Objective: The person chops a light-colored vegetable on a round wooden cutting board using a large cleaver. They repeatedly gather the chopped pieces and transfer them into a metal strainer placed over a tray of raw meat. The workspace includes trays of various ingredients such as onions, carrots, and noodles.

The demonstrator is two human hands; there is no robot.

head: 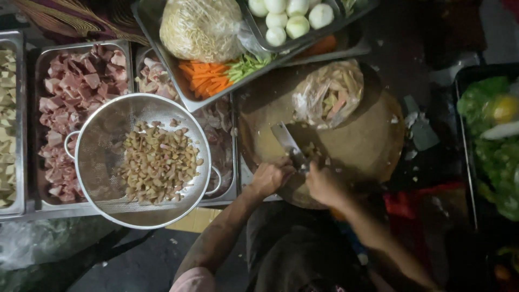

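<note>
Left hand (272, 177) in closed grip on a flat steel cleaver (287, 141); right hand (323, 184) pinches pale chunks on the round wooden board (373, 146).

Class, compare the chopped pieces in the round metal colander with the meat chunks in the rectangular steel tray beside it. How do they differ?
The chopped pieces in the round metal colander are small and tan-brown; the meat chunks in the rectangular steel tray are larger and pink-red. The colander pieces form one loose heap in the middle of a mesh bowl; the meat chunks fill their tray edge to edge. Both are cut-up food in metal containers.
</note>
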